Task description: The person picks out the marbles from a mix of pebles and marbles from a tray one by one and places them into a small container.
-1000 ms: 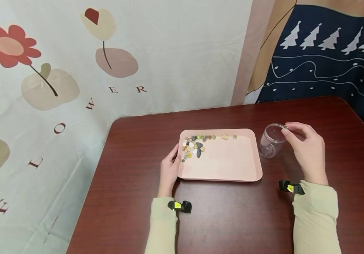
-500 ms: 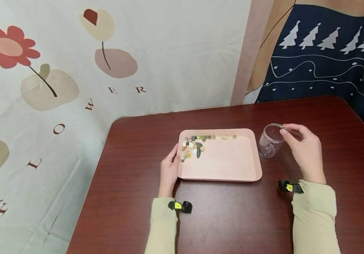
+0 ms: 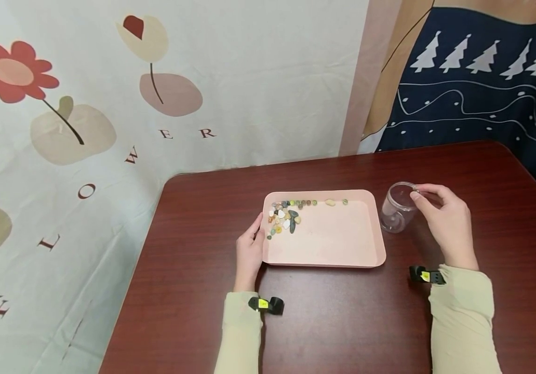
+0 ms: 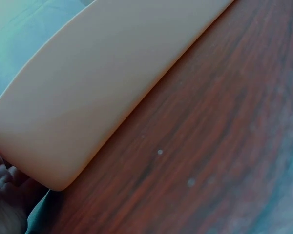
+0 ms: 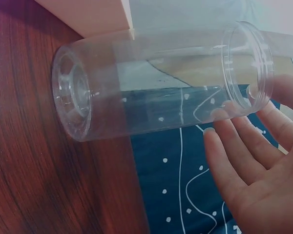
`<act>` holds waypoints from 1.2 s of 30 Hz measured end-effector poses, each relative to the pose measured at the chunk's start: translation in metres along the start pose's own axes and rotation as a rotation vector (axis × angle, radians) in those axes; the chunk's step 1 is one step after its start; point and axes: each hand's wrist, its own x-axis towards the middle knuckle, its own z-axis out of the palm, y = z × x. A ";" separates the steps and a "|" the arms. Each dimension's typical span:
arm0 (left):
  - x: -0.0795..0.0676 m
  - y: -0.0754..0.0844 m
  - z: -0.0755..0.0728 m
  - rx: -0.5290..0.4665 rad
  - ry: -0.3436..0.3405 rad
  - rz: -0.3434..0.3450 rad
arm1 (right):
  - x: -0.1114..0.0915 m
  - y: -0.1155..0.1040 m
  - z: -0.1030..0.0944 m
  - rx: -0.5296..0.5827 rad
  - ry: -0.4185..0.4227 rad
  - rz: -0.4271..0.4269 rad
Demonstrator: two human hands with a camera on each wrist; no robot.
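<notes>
A pink tray (image 3: 333, 244) lies on the table, with several marbles and pebbles (image 3: 284, 218) gathered at its left end. My left hand (image 3: 249, 254) holds the tray's left edge; part of this hand shows past the tray corner in the left wrist view. To the right of the tray stands a clear jar (image 3: 395, 213), upright and without a lid. My right hand (image 3: 447, 223) is at the jar's mouth, thumb and index fingertips together at the rim. The small marble pinched there earlier is now hidden by the fingers. Through the jar wall (image 5: 151, 92) no stone shows inside.
The dark red wooden table (image 3: 333, 317) reaches back to a white flower-printed cloth (image 3: 258, 78). A navy cloth with white trees (image 3: 478, 98) hangs behind the right side. Near the tray's back edge lie a tan pebble (image 3: 330, 202) and a single marble (image 3: 345, 201).
My right hand has shifted slightly left, fingertips closer over the jar's rim; the marble seen between them a second ago no longer shows. The left hand, tray and jar stay put.
</notes>
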 end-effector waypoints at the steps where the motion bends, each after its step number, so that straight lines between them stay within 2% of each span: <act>1: 0.000 0.000 0.000 0.001 0.001 -0.001 | 0.000 0.000 0.000 0.001 -0.001 0.002; 14: 0.000 0.000 -0.002 -0.046 -0.011 -0.006 | 0.000 0.001 0.000 0.018 -0.013 0.018; 25: 0.000 0.001 -0.004 -0.010 0.024 -0.004 | -0.001 0.001 0.000 0.029 -0.017 0.009; 36: -0.001 0.001 -0.004 -0.012 0.012 0.000 | -0.001 0.001 0.000 0.018 -0.016 0.006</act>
